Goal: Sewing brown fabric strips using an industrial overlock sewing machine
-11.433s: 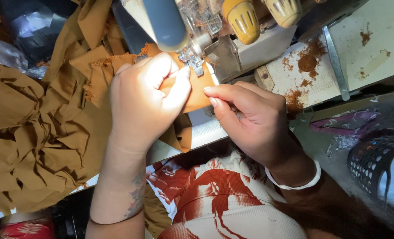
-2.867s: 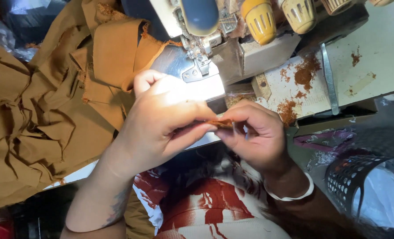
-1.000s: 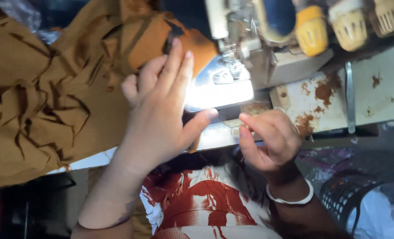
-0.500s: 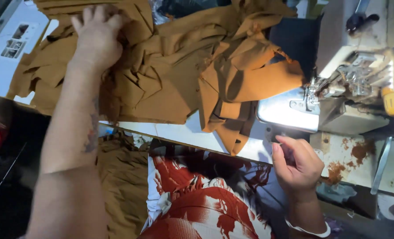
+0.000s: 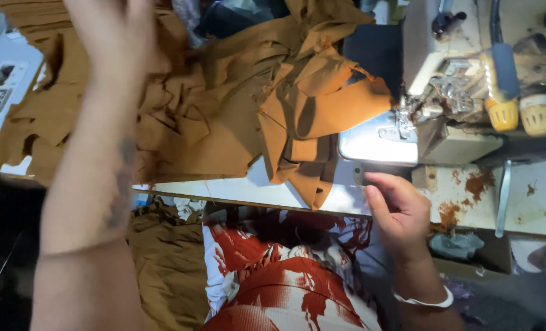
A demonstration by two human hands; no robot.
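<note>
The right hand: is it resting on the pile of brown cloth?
No, the right hand sits at the table edge below the sewing machine, apart from the brown cloth.

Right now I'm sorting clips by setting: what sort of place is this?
Probably a garment sewing workshop: an industrial sewing machine on a worn white table, and a heap of cut brown fabric pieces beside it.
</note>
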